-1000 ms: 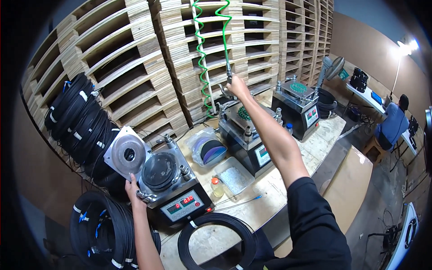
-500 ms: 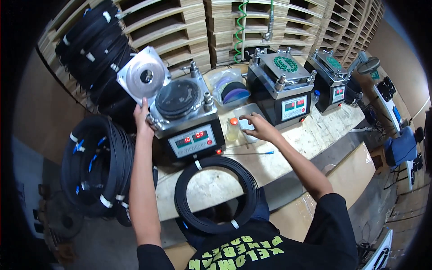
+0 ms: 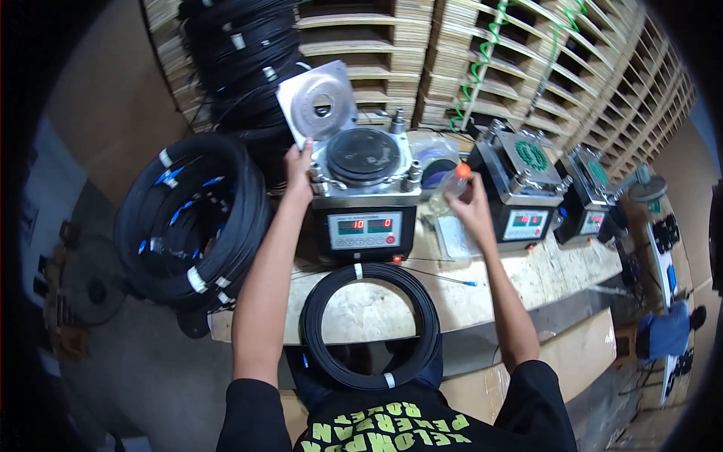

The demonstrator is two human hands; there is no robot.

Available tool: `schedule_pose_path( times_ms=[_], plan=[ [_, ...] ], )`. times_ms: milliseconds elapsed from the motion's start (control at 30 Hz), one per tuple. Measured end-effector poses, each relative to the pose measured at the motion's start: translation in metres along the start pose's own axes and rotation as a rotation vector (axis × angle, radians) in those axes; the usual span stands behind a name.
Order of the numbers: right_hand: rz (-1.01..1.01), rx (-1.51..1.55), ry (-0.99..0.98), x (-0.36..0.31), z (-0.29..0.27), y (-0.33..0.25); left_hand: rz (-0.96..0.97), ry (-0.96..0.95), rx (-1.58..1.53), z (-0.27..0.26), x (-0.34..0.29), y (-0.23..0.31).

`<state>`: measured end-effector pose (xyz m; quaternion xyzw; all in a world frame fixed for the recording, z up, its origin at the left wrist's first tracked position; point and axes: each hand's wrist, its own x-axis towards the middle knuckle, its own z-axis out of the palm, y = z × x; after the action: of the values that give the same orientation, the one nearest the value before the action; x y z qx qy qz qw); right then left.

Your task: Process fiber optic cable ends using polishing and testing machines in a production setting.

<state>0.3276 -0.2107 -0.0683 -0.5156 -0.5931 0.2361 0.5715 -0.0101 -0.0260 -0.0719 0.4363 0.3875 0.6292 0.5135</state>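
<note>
My left hand (image 3: 299, 173) grips the lower edge of a square metal plate (image 3: 303, 113) with a round hole, holding it tilted up. Below the plate, a bench polishing machine (image 3: 364, 245) with a lit red display carries a dark round pad (image 3: 363, 154) on its top, uncovered. My right hand (image 3: 473, 205) is closed around a clear bottle (image 3: 449, 188) with an orange cap, tilted and lifted above the bench right of the machine. Part of the bottle is hidden by my fingers.
A coil of black cable (image 3: 313, 324) lies across the near edge of the wooden bench (image 3: 542, 277) and my lap. Further cable coils (image 3: 252, 226) stack up at left. Two similar machines (image 3: 520, 192) stand to the right. A shallow clear tray (image 3: 456, 239) lies below my right hand.
My right hand, open beside the bottle before, has taken hold of it and lifted it off the bench. The left hand still holds the plate. The whole view has shifted.
</note>
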Motion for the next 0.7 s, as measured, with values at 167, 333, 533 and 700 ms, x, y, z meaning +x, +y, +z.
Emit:
schedule_pose_path(
  times_ms=[167,333,533,700],
  plan=[
    [-0.006,-0.184,-0.358,0.081,-0.011,-0.101,0.001,0.069,0.060,0.012,-0.002,0.003],
    [-0.186,-0.772,-0.729,0.128,0.021,-0.157,-0.003,0.092,0.060,0.015,-0.005,0.008],
    [-0.230,-1.166,-0.970,0.144,0.064,-0.182,0.016,0.097,0.135,0.004,0.005,-0.001],
    [-0.253,-1.242,-1.099,0.162,0.105,-0.186,0.018,0.090,0.130,0.017,-0.004,0.008]
  ],
)
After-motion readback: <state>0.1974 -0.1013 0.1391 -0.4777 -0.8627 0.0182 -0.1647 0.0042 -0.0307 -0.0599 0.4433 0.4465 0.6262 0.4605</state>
